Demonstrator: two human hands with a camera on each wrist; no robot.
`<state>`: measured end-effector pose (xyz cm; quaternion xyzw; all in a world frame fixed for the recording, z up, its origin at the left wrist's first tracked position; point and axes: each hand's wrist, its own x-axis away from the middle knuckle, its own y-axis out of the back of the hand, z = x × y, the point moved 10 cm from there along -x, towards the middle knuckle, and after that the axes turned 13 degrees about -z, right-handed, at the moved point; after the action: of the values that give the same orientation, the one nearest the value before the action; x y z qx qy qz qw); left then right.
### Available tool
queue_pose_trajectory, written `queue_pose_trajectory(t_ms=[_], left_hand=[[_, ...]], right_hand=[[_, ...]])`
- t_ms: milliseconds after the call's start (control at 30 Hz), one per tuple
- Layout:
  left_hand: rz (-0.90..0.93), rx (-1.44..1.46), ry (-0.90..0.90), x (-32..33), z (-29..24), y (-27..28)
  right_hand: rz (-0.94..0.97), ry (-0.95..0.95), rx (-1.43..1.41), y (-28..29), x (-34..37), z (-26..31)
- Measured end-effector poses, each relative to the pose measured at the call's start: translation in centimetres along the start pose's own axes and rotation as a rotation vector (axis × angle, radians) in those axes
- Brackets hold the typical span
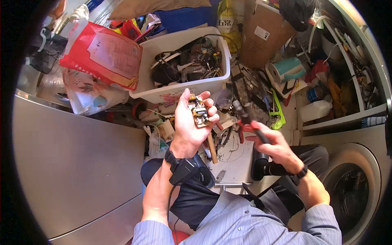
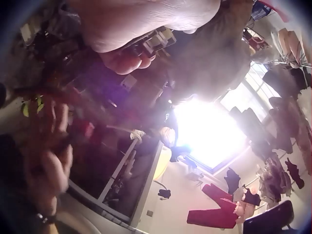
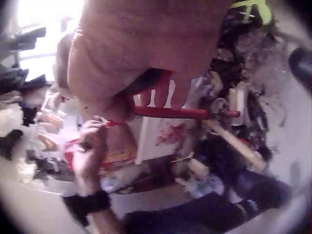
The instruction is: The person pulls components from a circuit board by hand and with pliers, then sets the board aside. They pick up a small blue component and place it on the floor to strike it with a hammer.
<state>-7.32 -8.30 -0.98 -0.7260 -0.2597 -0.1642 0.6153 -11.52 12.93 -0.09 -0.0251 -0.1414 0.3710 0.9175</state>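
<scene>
Close in front of you, above your knees, your left hand (image 1: 188, 122) is turned palm up and grasps a small circuit board (image 1: 200, 116) between thumb and curled fingers, its component side showing. Judging by its make, the board should be light and stiff, the sort that cracks or sheds a part sooner than it bends. It looks best held by its bare edges, since the tall components could snap or tilt under pressure and solder points underneath may prick your palm.

Beside it, well apart from the board, your right hand (image 1: 277, 143) grips pliers with red-and-black handles (image 1: 259, 132). Their head is blurred, so you cannot tell whether they are cutters or plain pliers. They are likely much heavier than the board, and the handles, probably coated, should sit securely if you hold them away from the pivot.

Beyond your hands, a wooden handle (image 1: 212, 149) lies on the littered floor, with a bright green frame (image 1: 278, 123) farther right. Past these stands a white plastic tub (image 1: 151, 97) of cables and scrap, with a cardboard box (image 1: 265, 38) behind it to the right.
</scene>
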Motion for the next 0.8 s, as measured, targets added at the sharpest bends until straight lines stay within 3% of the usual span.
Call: queue_pose_trajectory(t_ms=[33, 67, 200, 267, 367, 433, 600, 733, 800], left_hand=[[-0.007, 0.013, 0.025, -0.2, 0.2, 0.1], [-0.015, 0.025, 0.049, -0.4, 0.5, 0.2], [0.026, 0.012, 0.069, -1.3, 1.3, 0.1], [0.027, -0.043, 0.03, -1.5, 1.1, 0.3], [0.085, -0.078, 0.041, -1.7, 1.1, 0.0], [0.08, -0.111, 0.024, -1.7, 1.1, -0.4], [0.172, -0.088, 0.059, -1.9, 1.4, -0.9], [0.214, -0.045, 0.101, -1.4, 1.7, -1.8], [0.196, -0.043, 0.101, -1.5, 1.9, -1.6]], right_hand=[[0.082, 0.101, -0.116, -0.4, 0.7, 2.3], [0.085, 0.085, -0.293, -0.5, 1.5, 2.8], [0.311, -0.016, -0.562, -5.6, 0.4, 3.7], [0.285, -0.155, -0.684, -7.1, -0.7, 2.7], [0.257, -0.062, -0.568, -6.5, -1.2, 3.4], [0.234, 0.153, -0.386, -5.3, -1.3, 5.5], [0.356, -0.026, -0.679, -5.7, -1.3, 5.1], [0.405, 0.052, -0.746, -6.2, -1.2, 6.6], [0.354, 0.142, -0.61, -5.5, -1.2, 6.9]])
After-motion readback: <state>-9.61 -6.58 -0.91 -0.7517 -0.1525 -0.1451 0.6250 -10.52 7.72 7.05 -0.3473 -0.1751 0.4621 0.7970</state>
